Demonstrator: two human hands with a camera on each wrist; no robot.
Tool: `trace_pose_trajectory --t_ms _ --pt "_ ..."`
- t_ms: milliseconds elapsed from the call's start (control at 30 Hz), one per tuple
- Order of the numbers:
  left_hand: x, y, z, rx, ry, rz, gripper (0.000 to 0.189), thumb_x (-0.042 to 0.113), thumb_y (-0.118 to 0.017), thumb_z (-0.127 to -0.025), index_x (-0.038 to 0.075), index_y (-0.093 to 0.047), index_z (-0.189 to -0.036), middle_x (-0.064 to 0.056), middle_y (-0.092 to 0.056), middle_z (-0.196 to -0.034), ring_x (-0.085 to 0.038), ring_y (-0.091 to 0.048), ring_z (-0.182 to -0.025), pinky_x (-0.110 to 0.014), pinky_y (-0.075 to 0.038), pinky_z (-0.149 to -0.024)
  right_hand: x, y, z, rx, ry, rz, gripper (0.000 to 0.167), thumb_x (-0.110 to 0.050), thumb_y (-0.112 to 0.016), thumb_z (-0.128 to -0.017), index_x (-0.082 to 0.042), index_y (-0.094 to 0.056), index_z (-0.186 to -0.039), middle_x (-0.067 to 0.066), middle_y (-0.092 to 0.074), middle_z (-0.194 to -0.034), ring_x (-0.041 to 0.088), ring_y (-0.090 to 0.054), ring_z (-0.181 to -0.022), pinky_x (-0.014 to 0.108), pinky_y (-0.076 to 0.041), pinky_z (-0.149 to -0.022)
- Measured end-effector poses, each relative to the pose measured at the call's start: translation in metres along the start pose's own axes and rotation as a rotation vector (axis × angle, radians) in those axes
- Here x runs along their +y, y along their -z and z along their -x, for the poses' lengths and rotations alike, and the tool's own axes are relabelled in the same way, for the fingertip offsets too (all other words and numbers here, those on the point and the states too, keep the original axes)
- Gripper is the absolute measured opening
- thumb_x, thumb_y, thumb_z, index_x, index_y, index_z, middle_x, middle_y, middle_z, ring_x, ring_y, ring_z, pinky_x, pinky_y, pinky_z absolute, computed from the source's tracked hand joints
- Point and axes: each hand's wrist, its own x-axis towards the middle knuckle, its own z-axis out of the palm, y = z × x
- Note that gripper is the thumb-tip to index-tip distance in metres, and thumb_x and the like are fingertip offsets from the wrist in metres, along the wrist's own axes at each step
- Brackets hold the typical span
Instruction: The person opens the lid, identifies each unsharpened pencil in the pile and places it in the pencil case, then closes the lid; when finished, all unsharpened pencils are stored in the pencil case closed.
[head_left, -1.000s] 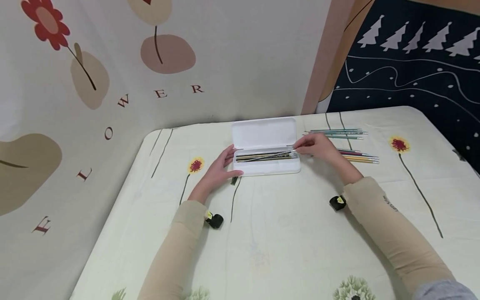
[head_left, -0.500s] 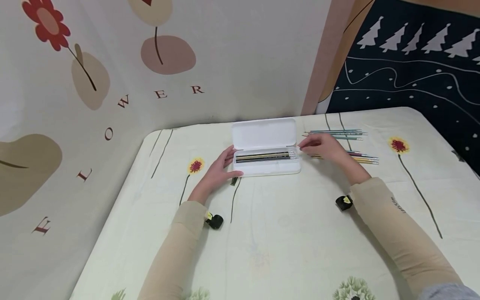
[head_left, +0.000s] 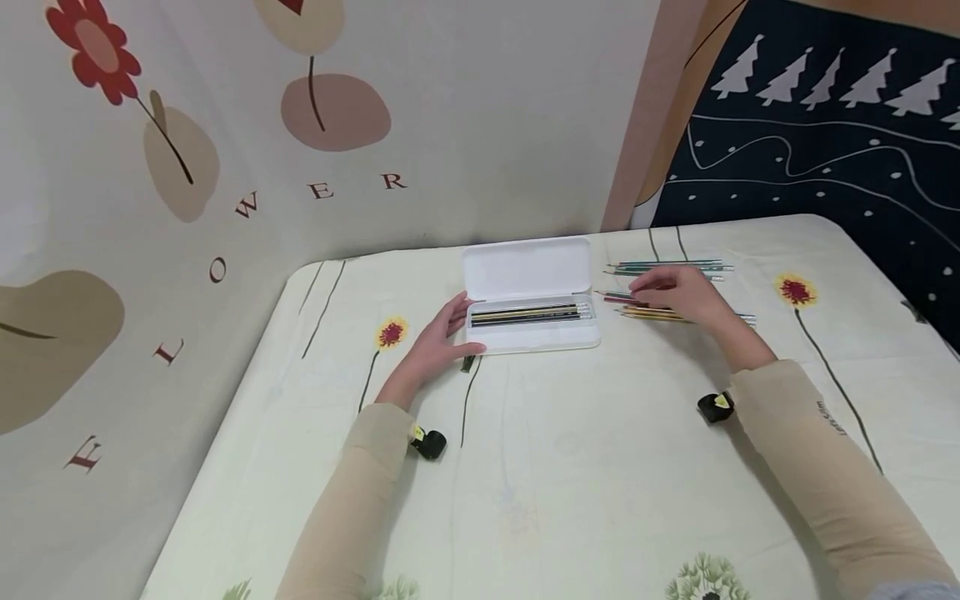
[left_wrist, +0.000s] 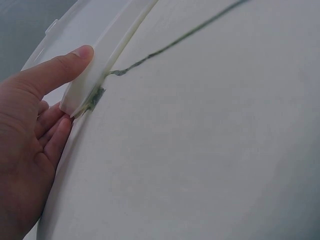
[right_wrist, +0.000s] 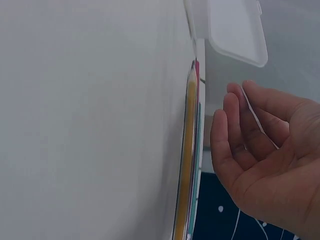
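Note:
A white pencil case (head_left: 532, 337) lies with its lid (head_left: 528, 267) raised at the back of the table. Several black and gold striped pencils (head_left: 525, 315) lie side by side in its rear compartment. My left hand (head_left: 435, 342) holds the case's left end, thumb on the front rim and fingers around the end. Over loose pencils to the right of the case is my right hand (head_left: 686, 296), fingers loosely bent and nothing held. Below it are yellow pencils (head_left: 648, 314) and a red pencil (head_left: 618, 300). The right wrist view shows a yellow pencil (right_wrist: 186, 150) beside the hand.
Behind the right hand lies a group of teal pencils (head_left: 660, 264). A pale flowered cloth (head_left: 555, 467) covers the table. A light wall hanging (head_left: 487, 125) stands along the back, and a dark one with trees (head_left: 817, 150) on the right.
The thin pencil that slanted across the case from my right hand has come to lie among the others. My right hand has moved right, over the loose pencils. The left hand stays put.

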Motion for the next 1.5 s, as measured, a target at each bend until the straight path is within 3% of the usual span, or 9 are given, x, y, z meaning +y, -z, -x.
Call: trace_pose_trajectory --t_ms 267,500,733,867,1100,1167,1333,1433,1500 --pt "0.001 -0.001 0.001 -0.001 0.000 -0.010 0.102 0.025 -0.082 -0.083 0.024 -0.016 -0.161 -0.001 -0.033 -0.163 -0.021 -0.035 -0.150 -0.037 -0.027 -0.127 0.018 0.015 0.007 0.051 -0.032 0.001 0.037 -0.030 -0.066 -0.097 -0.003 -0.069 -0.123 0.019 -0.065 -0.127 -0.002 -0.054 -0.088 0.011 -0.046 -0.072" --pt "-0.001 -0.001 0.000 -0.001 -0.020 -0.008 0.103 0.026 -0.082 -0.083 0.023 -0.016 -0.161 -0.002 -0.033 -0.162 -0.021 -0.034 -0.150 -0.036 -0.027 -0.127 0.032 0.028 0.014 0.074 -0.076 0.002 0.042 -0.034 -0.062 -0.099 -0.002 -0.066 -0.127 0.020 -0.060 -0.132 0.008 -0.052 -0.094 0.010 -0.046 -0.071" --pt "-0.002 -0.001 0.000 0.004 -0.037 -0.001 0.102 0.026 -0.083 -0.083 0.022 -0.017 -0.161 -0.004 -0.035 -0.161 -0.022 -0.035 -0.149 -0.036 -0.027 -0.127 0.045 0.039 0.022 0.087 -0.129 0.004 0.047 -0.037 -0.061 -0.099 -0.001 -0.063 -0.130 0.022 -0.058 -0.132 0.001 -0.053 -0.088 0.007 -0.049 -0.069" --pt "-0.003 -0.001 0.000 0.005 -0.031 -0.009 0.102 0.026 -0.083 -0.082 0.023 -0.017 -0.161 -0.003 -0.035 -0.161 -0.022 -0.035 -0.149 -0.036 -0.027 -0.127 0.053 0.044 0.026 0.096 -0.163 0.019 0.048 -0.038 -0.060 -0.099 -0.002 -0.062 -0.131 0.020 -0.059 -0.130 0.007 -0.053 -0.094 0.009 -0.047 -0.071" --pt "-0.002 -0.001 -0.001 0.006 -0.008 -0.028 0.103 0.030 -0.083 -0.082 0.025 -0.016 -0.161 0.000 -0.034 -0.162 -0.020 -0.035 -0.149 -0.036 -0.027 -0.127 0.069 0.057 0.035 0.117 -0.219 0.008 0.057 -0.047 -0.064 -0.094 -0.005 -0.061 -0.133 -0.012 -0.059 -0.110 0.013 -0.048 -0.105 0.013 -0.044 -0.073" --pt "-0.003 -0.001 -0.001 0.006 -0.008 -0.030 0.103 0.030 -0.082 -0.082 0.025 -0.016 -0.161 0.000 -0.034 -0.162 -0.019 -0.035 -0.149 -0.036 -0.027 -0.127 0.073 0.060 0.037 0.121 -0.215 0.019 0.057 -0.045 -0.064 -0.095 -0.003 -0.061 -0.132 -0.009 -0.059 -0.114 0.014 -0.047 -0.107 0.015 -0.043 -0.074" --pt "-0.003 -0.001 -0.001 0.007 -0.004 -0.029 0.103 0.030 -0.083 -0.082 0.025 -0.016 -0.161 0.001 -0.034 -0.161 -0.019 -0.035 -0.149 -0.036 -0.027 -0.127 0.082 0.066 0.039 0.105 -0.227 0.064 0.054 -0.038 -0.061 -0.097 0.003 -0.058 -0.131 0.023 -0.052 -0.134 0.027 -0.046 -0.109 0.021 -0.043 -0.071" --pt "-0.002 -0.001 -0.001 0.008 -0.002 -0.031 0.103 0.030 -0.083 -0.082 0.026 -0.016 -0.161 0.000 -0.034 -0.162 -0.019 -0.035 -0.150 -0.037 -0.027 -0.127 0.087 0.068 0.038 0.068 -0.236 0.090 0.054 -0.037 -0.062 -0.097 0.005 -0.058 -0.131 0.028 -0.051 -0.135 0.030 -0.048 -0.109 0.019 -0.043 -0.069" --pt "-0.001 -0.001 0.000 0.009 0.000 -0.028 0.103 0.029 -0.082 -0.082 0.026 -0.016 -0.161 0.000 -0.034 -0.162 -0.020 -0.035 -0.150 -0.038 -0.027 -0.127 0.090 0.069 0.036 0.043 -0.227 0.109 0.052 -0.035 -0.063 -0.097 0.005 -0.059 -0.130 0.027 -0.056 -0.131 0.025 -0.051 -0.104 0.018 -0.043 -0.070"
